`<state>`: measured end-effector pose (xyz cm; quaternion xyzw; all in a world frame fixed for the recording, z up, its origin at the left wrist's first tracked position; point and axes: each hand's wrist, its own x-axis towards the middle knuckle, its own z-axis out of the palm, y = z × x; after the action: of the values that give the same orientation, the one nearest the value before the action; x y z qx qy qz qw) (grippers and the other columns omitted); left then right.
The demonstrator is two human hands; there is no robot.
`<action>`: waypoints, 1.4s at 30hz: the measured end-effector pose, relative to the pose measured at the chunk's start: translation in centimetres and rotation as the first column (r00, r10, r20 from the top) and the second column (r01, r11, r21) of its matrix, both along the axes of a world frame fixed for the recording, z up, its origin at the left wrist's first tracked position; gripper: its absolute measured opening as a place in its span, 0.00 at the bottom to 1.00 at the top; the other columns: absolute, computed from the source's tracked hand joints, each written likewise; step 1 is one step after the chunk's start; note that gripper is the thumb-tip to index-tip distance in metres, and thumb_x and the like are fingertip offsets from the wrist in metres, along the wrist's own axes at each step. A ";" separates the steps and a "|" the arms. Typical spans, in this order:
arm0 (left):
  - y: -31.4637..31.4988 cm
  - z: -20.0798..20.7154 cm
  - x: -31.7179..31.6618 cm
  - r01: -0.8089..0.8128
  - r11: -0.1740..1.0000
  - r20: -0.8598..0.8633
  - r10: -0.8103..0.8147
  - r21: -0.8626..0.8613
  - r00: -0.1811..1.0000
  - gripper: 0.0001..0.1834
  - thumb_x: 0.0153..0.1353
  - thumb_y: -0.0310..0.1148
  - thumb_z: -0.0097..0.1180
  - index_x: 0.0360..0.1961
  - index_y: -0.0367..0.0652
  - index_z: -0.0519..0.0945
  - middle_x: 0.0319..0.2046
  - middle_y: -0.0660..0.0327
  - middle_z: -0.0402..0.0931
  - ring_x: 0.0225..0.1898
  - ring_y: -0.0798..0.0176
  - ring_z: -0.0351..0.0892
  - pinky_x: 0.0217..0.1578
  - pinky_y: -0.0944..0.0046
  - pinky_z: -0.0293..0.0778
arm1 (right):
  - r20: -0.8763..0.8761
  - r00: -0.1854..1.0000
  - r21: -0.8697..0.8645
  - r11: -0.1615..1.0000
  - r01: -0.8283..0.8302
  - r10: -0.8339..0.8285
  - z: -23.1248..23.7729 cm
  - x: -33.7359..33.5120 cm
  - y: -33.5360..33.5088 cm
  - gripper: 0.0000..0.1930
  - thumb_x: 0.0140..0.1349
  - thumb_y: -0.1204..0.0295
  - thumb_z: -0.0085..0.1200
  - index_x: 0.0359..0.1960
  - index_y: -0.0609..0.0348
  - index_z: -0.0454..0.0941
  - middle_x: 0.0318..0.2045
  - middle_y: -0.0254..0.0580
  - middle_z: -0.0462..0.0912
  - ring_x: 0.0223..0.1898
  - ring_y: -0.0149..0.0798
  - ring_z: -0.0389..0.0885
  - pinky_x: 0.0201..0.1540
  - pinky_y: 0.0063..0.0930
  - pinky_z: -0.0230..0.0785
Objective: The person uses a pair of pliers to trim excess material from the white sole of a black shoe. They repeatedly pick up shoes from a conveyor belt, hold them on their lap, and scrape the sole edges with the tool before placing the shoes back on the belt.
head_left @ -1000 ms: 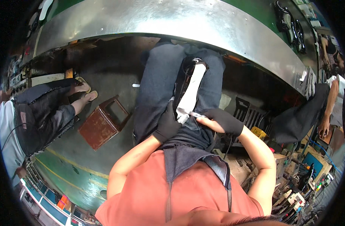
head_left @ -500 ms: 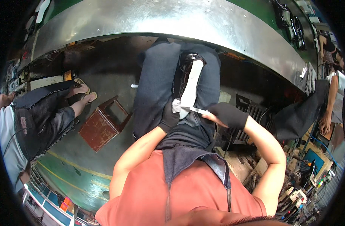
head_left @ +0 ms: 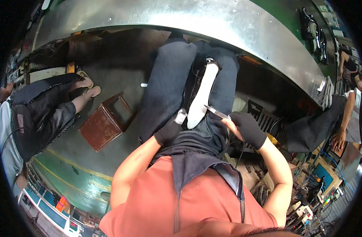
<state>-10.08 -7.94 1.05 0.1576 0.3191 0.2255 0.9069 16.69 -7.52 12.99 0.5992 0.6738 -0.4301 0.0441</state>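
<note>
A black shoe with a white sole [head_left: 203,94] lies sole up in my lap between my thighs, its wider end toward me. My left hand [head_left: 170,131], in a black fingerless glove, is closed against the shoe's near left side. Its fingers are mostly hidden, and a white wrapping [head_left: 181,116] shows at its tip. In my right hand [head_left: 246,128], also black-gloved, is a slim silver knife [head_left: 217,111]. The tip of the knife meets the sole's right edge.
A metal-edged bench [head_left: 157,15] curves across the front, with black shoes [head_left: 313,35] at its right end. On the floor to the left stands a brown stool [head_left: 104,124]. Co-workers sit left [head_left: 38,118] and right [head_left: 341,126]. Tools and parts [head_left: 307,197] clutter the lower right.
The knife has moved from the sole's near end by my left hand to the right edge farther up. My left hand has drawn slightly back and to the left.
</note>
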 end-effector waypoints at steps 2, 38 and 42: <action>-1.9 -4.9 0.0 0.084 0.946 -0.172 -0.030 0.314 0.985 0.23 0.71 0.44 0.45 0.58 0.37 0.68 0.53 0.54 0.73 0.56 0.60 0.71 0.60 0.60 0.65 | -0.044 0.996 0.059 0.996 -0.073 0.075 1.4 -2.2 0.2 0.27 0.66 0.47 0.46 0.25 0.62 0.77 0.22 0.55 0.79 0.25 0.57 0.80 0.29 0.45 0.71; 0.5 -0.9 4.2 0.433 0.471 -0.601 0.298 0.768 0.742 0.53 0.53 0.35 0.66 0.70 0.28 0.44 0.70 0.39 0.47 0.72 0.45 0.45 0.69 0.54 0.46 | 0.249 0.940 0.021 0.969 -0.246 0.233 2.9 -3.1 1.6 0.21 0.66 0.56 0.45 0.33 0.64 0.80 0.28 0.56 0.81 0.29 0.54 0.82 0.32 0.46 0.73; 2.9 -1.0 3.6 0.444 0.390 -0.572 0.326 0.807 0.753 0.55 0.53 0.34 0.65 0.71 0.31 0.40 0.71 0.42 0.44 0.73 0.48 0.44 0.69 0.55 0.45 | 0.222 0.915 0.436 0.805 -0.401 0.336 -4.3 0.6 1.5 0.21 0.65 0.52 0.47 0.26 0.59 0.76 0.24 0.49 0.78 0.25 0.50 0.78 0.29 0.41 0.72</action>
<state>-6.47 -5.04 0.08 0.7101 0.4280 0.2561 0.4969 17.26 -5.99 8.68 0.4764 0.8571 -0.1947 0.0243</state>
